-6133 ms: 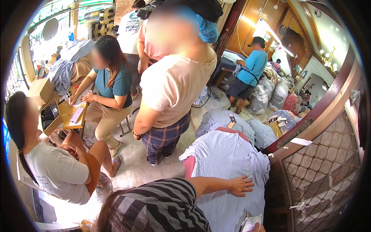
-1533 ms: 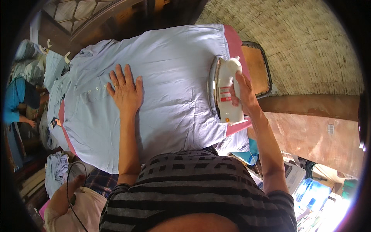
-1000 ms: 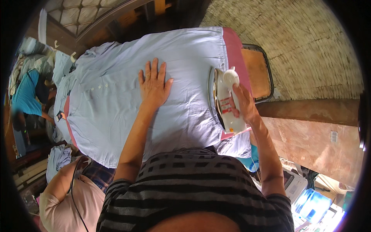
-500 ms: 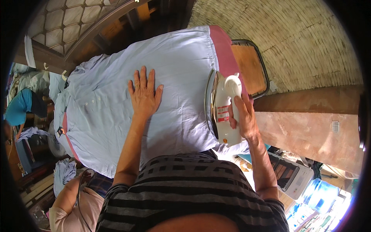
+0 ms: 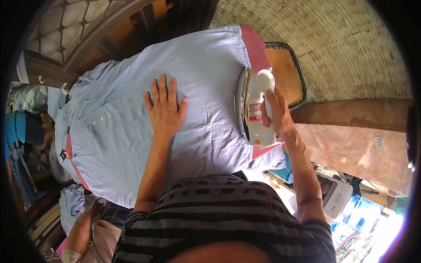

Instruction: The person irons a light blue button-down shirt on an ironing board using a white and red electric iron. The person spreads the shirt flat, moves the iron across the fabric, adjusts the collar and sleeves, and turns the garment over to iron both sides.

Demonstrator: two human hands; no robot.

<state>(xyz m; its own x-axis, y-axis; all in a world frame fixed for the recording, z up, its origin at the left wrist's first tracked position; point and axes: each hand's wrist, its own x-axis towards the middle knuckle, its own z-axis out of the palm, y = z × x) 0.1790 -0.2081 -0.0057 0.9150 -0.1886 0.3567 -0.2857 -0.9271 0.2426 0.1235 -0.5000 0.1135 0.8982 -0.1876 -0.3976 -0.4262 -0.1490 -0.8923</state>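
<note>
A light blue shirt (image 5: pixel 131 118) with small buttons lies spread over a padded surface whose dark pink cover (image 5: pixel 258 50) shows at the right end. Flat on the cloth rests my left hand (image 5: pixel 165 111), fingers spread. My right hand (image 5: pixel 278 115) is wrapped round the handle of a white clothes iron (image 5: pixel 258 103). The iron stands near the shirt's right edge, its shiny soleplate side turned toward the left. Below the iron a corner of the cloth and some pink cover show. What lies under the soleplate is hidden.
Behind the board's right end stands a wooden-seated chair (image 5: pixel 280 70) with a dark metal frame. A woven wall (image 5: pixel 315 44) curves at upper right. Another person's arm (image 5: pixel 80 230) is at lower left, by crumpled cloth (image 5: pixel 72 204). A blue water bottle (image 5: pixel 362 212) stands lower right.
My right hand and the iron have moved slightly away from me. The pink cover below the iron now shows. My left hand stays spread on the shirt.
</note>
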